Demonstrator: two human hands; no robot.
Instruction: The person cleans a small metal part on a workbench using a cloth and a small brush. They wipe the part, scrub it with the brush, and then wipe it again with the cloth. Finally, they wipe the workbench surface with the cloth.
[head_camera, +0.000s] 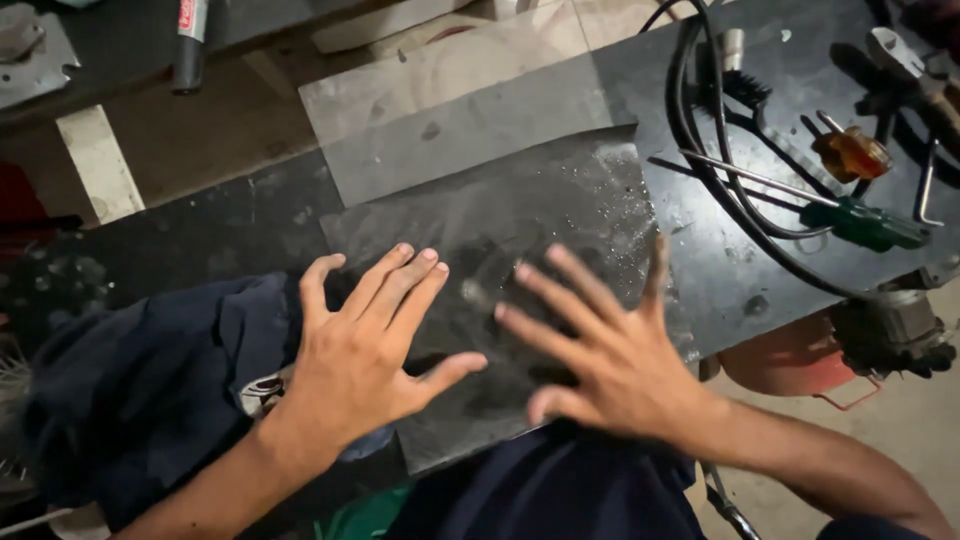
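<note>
My left hand (365, 345) hovers flat, fingers spread, over the near left part of a dusty grey sheet (560, 205) that lies on the dark bench. Just to its right, my right hand (605, 345) is also spread wide over the same sheet, blurred by motion. Neither hand holds anything. A small pale speck (472, 292) lies on the sheet between the two hands. Dark blue cloth (160, 380) is bunched under my left wrist.
A black cable (700, 150) loops over the black plate (750, 270) at right, beside a green-handled screwdriver (865, 222), an amber-handled tool (852, 152) and a black brush (745, 90). A motor-like part (895, 330) sits at the right edge, above a red container (790, 365).
</note>
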